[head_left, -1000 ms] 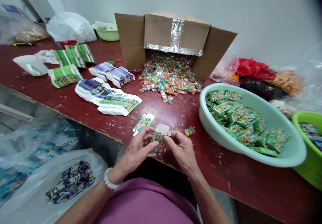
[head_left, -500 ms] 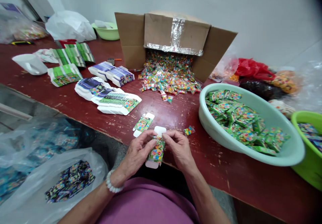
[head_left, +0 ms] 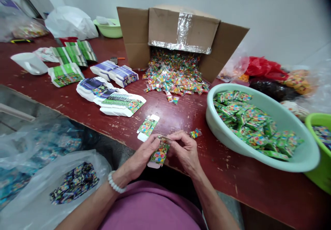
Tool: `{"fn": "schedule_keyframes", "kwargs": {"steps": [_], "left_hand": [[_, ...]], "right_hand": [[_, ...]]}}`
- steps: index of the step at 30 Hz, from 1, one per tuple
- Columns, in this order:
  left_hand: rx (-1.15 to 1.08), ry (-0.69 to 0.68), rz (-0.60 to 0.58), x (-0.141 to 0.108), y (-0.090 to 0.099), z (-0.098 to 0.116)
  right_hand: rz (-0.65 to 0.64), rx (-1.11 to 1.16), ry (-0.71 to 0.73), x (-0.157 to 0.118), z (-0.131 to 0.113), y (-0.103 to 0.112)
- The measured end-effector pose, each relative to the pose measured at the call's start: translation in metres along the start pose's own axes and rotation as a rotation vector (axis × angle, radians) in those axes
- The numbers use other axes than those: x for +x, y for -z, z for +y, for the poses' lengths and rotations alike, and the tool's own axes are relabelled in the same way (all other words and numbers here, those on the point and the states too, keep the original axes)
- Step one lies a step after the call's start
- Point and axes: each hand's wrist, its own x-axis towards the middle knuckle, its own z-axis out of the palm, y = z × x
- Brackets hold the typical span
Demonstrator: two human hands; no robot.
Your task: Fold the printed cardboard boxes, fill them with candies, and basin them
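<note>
Both hands hold one small green printed carton [head_left: 158, 154] at the table's front edge. My left hand [head_left: 144, 154] grips its left side, with the thumb over the printed face. At the top end, the fingers of my right hand [head_left: 184, 149] pinch the folded-over flap. The carton's white lower flap still sticks out toward me. Just beyond my left hand lies a flat green carton [head_left: 148, 126] with white flaps. A small wrapped candy packet [head_left: 196, 133] rests on the table beyond my right hand.
A cardboard box [head_left: 182, 30] spills wrapped candies [head_left: 176, 76] onto the red table. At right stands a pale green basin [head_left: 224, 144] of filled-looking green cartons. Stacks of flat cartons [head_left: 121, 102] lie at left, near a white mug [head_left: 29, 63]. A plastic bag [head_left: 31, 195] of dark packets sits below.
The carton's top flap stood up white before; now it is folded over under my fingers. My right hand has closed in on the top end. The view has shifted slightly.
</note>
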Motion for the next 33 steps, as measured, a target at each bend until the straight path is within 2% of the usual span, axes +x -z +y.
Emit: {"fn": "schedule_keyframes", "kwargs": {"steps": [2, 5, 10, 13, 17, 20, 23, 25, 27, 29, 32, 33], "left_hand": [[-0.049, 0.104, -0.049, 0.0, -0.002, -0.003], [-0.048, 0.145, 0.03, 0.002, -0.003, -0.005], [0.143, 0.043, 0.039, 0.006, -0.004, -0.003], [0.23, 0.044, 0.045, 0.006, -0.001, -0.003], [0.243, 0.067, 0.053, 0.007, 0.003, -0.005], [0.238, 0.045, 0.048, 0.007, 0.006, -0.005], [0.218, 0.047, 0.057, 0.005, 0.006, -0.002], [0.185, 0.064, 0.078, 0.005, 0.006, 0.0], [0.126, 0.066, 0.089, 0.003, 0.007, 0.001], [0.051, 0.045, 0.104, 0.002, 0.009, 0.003], [-0.014, 0.026, 0.108, -0.002, 0.015, 0.006], [-0.009, 0.035, 0.094, -0.004, 0.017, 0.007]], "right_hand": [[-0.069, -0.064, 0.025, 0.0, -0.003, 0.001], [-0.163, -0.126, 0.039, 0.002, -0.009, 0.004], [-0.178, -0.007, -0.186, 0.007, -0.012, 0.003], [-0.21, 0.093, -0.27, 0.01, -0.009, 0.001], [-0.18, 0.209, -0.371, 0.012, -0.005, -0.001], [-0.205, 0.134, -0.274, 0.011, -0.008, 0.001], [-0.302, -0.029, -0.041, 0.009, -0.016, 0.004], [-0.357, -0.137, 0.064, 0.012, -0.017, 0.006], [-0.389, -0.215, 0.068, 0.027, -0.012, 0.008], [-0.334, -0.335, 0.028, 0.056, 0.001, 0.011], [-0.04, -0.663, 0.017, 0.114, 0.028, 0.019], [-0.006, -0.702, 0.015, 0.134, 0.037, 0.022]]}}
